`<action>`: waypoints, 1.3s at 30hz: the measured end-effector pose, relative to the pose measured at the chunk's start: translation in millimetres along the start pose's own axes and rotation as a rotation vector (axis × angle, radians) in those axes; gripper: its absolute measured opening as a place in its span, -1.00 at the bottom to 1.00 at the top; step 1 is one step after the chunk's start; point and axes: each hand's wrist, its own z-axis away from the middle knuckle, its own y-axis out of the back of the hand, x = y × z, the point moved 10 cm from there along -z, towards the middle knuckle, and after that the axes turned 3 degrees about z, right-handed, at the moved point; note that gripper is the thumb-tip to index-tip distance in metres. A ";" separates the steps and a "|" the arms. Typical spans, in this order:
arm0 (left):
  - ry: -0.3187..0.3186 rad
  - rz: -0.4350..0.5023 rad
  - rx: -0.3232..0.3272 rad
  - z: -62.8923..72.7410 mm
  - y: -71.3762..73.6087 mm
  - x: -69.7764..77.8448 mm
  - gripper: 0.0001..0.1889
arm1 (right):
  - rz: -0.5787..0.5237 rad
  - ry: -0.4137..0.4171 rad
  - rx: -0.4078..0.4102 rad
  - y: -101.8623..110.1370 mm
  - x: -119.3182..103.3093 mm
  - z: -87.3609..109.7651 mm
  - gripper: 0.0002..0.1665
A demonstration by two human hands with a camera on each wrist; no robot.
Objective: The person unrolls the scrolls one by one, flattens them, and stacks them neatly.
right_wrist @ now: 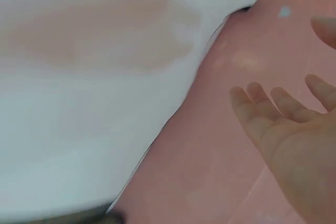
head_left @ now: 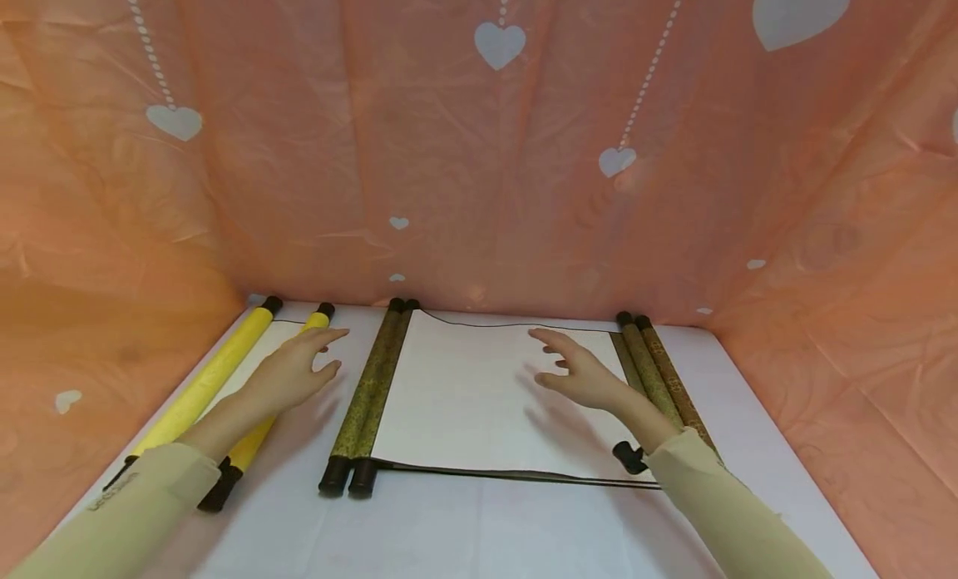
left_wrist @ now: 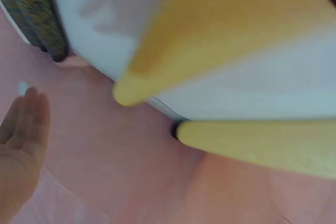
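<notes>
Orange-pink sheeting printed with white hearts (head_left: 441, 146) walls in a tabletop spread with a white cloth (head_left: 419, 533), where a person in pale, cream-coloured sleeves holds two bare hands above an opened scroll. The wide white paper sheet (head_left: 471, 388) lies mid-table between slim green-and-gold patterned rolls with black end caps on its left (head_left: 364, 396) and a matching group on its right (head_left: 648, 358). The right hand (head_left: 587, 375) hovers over the sheet, thumb and fingers well parted, gripping nothing; the left hand (head_left: 293, 375), equally loose and unladen, hangs by a bright yellow, black-capped roll (head_left: 254, 442), one of a pair with white paper between them. The sheet's far edge ripples, so good handling would likely mean light, even pressure from both hands, with the rolls kept parallel to spare the paper a skew or crease. No box or tray is in view; the paper sits only between its rolls.
</notes>
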 end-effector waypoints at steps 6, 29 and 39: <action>-0.014 -0.149 0.043 17.7 22.5 -23.4 -0.41 | -0.078 0.089 -0.043 -42.4 -49.6 -35.8 -0.18; 0.320 -0.072 -0.096 75.8 32.5 -166.8 -0.16 | -0.373 -0.046 -0.322 -227.3 -146.9 -109.2 -0.23; 0.305 0.016 -0.114 77.9 25.0 -152.1 -0.23 | -0.560 -0.272 -0.324 -280.7 -162.7 -116.8 -0.25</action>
